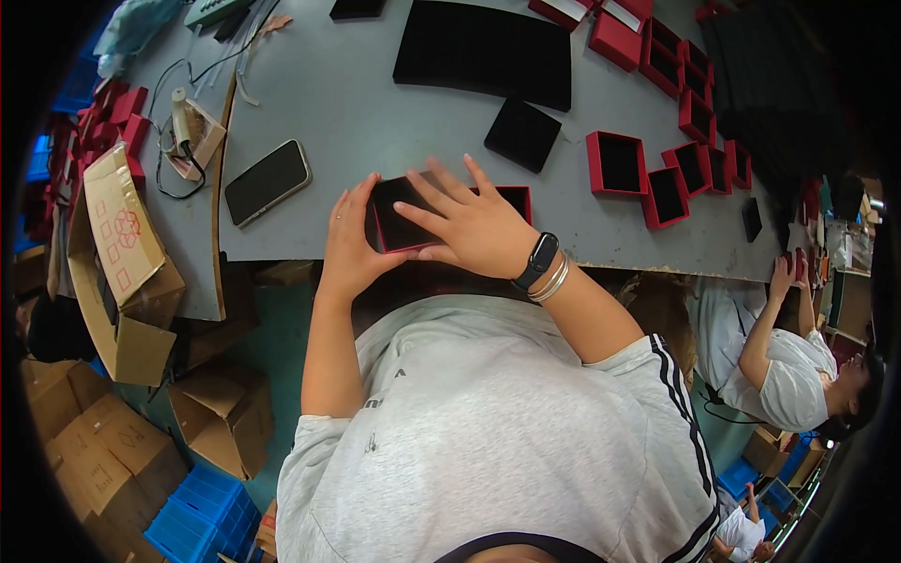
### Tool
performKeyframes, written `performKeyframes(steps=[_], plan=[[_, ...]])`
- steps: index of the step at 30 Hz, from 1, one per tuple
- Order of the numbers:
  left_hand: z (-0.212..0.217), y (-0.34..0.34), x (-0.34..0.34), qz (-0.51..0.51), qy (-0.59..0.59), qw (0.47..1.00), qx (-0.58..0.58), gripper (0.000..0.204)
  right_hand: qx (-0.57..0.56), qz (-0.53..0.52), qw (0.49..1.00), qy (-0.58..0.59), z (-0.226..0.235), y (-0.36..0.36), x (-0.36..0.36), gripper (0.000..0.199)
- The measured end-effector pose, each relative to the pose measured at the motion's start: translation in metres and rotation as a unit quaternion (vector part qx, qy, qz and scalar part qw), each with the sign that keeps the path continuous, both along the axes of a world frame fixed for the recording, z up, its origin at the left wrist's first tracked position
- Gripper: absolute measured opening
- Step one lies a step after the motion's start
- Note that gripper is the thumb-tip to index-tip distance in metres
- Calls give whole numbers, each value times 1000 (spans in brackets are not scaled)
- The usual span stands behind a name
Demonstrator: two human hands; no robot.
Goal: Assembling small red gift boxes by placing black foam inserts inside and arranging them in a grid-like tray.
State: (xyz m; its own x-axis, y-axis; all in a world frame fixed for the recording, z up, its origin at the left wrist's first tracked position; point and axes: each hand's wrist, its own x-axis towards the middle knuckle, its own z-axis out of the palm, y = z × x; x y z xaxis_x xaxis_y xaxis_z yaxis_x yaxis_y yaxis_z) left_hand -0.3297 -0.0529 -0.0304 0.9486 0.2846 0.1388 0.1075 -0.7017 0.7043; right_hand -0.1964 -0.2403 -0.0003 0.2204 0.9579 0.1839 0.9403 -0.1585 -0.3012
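Note:
A small red box [378, 226] with a black inside lies at the table's near edge, in front of me. My left hand [351, 239] is closed around its left side, fingers along the far corner and thumb at the near edge. Over the box spreads my right hand [474, 228], fingers stretched out across the black lining [394, 225] and some fingertips smeared by motion. Its thumb is by the near rim. Another red-rimmed black piece [516, 199], partly hidden behind my right hand, sits just to the right.
A phone [268, 183] lies to the left. Farther off are a large black sheet [483, 54] and a smaller black square [523, 134]. Several open red boxes [617, 163] stand at the right. Cardboard boxes [122, 267] flank the table's left; a co-worker [788, 371] is at the right.

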Motion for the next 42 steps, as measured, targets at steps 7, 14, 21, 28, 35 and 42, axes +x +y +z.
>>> performKeyframes(steps=[7, 14, 21, 28, 35, 42], plan=[[4, -5, 4, 20, -17, 999, -34, 108, -27, -52, 997, -44, -1, -7, -18, 56], [2, 1, 0, -16, -30, 999, 0, 98, -13, -74, 997, -30, 5, 2, -26, 67], [-3, -3, -1, -12, -32, 999, 6, 105, -27, -49, 998, -15, -7, 14, -18, 74], [-6, -4, -1, 2, -53, 998, -36, 113, -66, 26, 996, -47, 6, 24, -10, 80], [-7, -6, 2, 11, -36, 999, -12, 106, -74, -12, 989, -129, -4, 31, -44, 53], [-14, -9, 1, 45, -44, 998, 17, 105, -79, -43, 987, -134, 9, 15, -66, 44]])
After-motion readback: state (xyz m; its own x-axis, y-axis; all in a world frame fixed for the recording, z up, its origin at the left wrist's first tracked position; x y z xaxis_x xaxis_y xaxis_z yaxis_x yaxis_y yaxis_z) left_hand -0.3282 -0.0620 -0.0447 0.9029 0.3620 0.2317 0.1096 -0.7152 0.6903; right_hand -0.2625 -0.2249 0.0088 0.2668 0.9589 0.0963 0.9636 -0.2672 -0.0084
